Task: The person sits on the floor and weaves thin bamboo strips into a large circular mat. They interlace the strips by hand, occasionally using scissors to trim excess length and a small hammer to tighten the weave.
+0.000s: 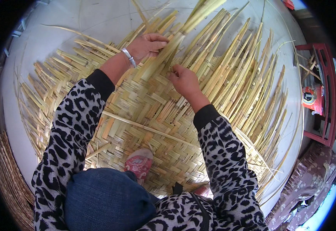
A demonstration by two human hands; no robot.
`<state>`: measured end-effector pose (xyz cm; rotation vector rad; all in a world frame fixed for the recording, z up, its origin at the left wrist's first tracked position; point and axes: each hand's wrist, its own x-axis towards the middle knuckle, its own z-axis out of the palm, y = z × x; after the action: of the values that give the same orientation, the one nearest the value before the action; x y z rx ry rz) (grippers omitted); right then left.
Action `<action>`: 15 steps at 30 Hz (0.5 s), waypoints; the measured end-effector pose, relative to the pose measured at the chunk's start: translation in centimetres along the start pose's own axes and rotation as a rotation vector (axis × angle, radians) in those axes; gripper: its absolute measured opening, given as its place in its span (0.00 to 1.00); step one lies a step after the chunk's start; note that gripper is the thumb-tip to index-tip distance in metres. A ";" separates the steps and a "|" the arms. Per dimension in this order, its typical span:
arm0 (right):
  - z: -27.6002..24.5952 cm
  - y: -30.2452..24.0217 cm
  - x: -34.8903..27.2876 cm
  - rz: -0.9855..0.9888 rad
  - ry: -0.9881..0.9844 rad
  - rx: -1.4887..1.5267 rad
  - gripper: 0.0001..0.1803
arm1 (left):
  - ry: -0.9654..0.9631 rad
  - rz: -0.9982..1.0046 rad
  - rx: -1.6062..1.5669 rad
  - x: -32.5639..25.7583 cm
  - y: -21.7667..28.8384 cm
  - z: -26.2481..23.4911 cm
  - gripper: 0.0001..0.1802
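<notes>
Spread before me is a partly woven mat (152, 102) of pale yellow-green split reed strips in a slanting pattern, with loose strip ends fanning out along its far and side edges. My left hand (146, 46), a silver bracelet at its wrist, has its fingers curled against a raised bundle of wide reed strips (177, 36) near the far edge. Closed in a pinch, my right hand (185, 80) is just right of the bundle's lower end; what lies between its fingertips is too small to make out. One loose strip (144, 126) lies across the weave.
My patterned shoe (139, 163) rests on the mat. Pale floor (110, 15) surrounds it. At the right stand a dark red wooden frame (324, 92) with a red package (313, 99), and a flowered cloth (310, 181). A brown ridged stack (11, 181) is at the lower left.
</notes>
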<state>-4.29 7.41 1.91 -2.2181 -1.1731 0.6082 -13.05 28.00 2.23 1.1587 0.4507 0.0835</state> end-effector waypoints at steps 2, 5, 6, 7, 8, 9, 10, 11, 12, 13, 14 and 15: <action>-0.3 0.1 0.5 -0.007 -0.025 0.011 0.13 | 0.144 -0.002 0.071 -0.6 -0.7 -0.3 0.15; -0.1 0.2 0.8 0.027 -0.022 0.068 0.11 | 0.331 -0.036 0.119 -1.7 -2.4 -1.0 0.14; 0.1 0.2 0.7 0.053 -0.022 0.063 0.11 | 0.409 -0.079 0.125 -1.9 -2.9 -1.3 0.13; 0.3 0.2 0.7 0.094 -0.022 0.056 0.10 | 0.461 -0.077 0.148 -2.5 -3.6 -1.4 0.12; 0.6 0.2 0.7 0.056 -0.003 -0.002 0.10 | 0.493 -0.047 0.146 -2.9 -4.2 -1.4 0.11; 1.0 -0.1 0.6 0.031 0.018 -0.063 0.09 | 0.524 -0.014 0.145 -3.4 -4.7 -1.4 0.11; 1.4 -0.3 0.4 0.017 0.033 -0.127 0.08 | 0.555 0.023 0.140 -3.7 -5.0 -1.4 0.10; 1.7 -0.6 0.3 0.005 0.055 -0.183 0.08 | 0.539 0.033 0.114 -3.9 -5.1 -1.5 0.11; 2.1 -0.9 0.2 0.000 0.074 -0.243 0.07 | 0.523 0.071 0.124 -4.1 -5.2 -1.5 0.11; 2.1 -1.2 0.1 0.008 0.078 -0.298 0.07 | 0.526 0.093 0.133 -4.2 -5.2 -1.6 0.11; 2.1 -1.4 0.0 -0.014 0.069 -0.325 0.07 | 0.541 0.084 0.147 -4.3 -5.2 -1.7 0.11; 1.9 -1.6 0.0 -0.025 0.046 -0.345 0.06 | 0.563 0.121 0.124 -4.4 -4.8 -2.1 0.11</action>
<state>-6.38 8.65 1.56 -2.4813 -1.3637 0.3631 -18.63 26.56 -1.45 1.2797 0.8904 0.5013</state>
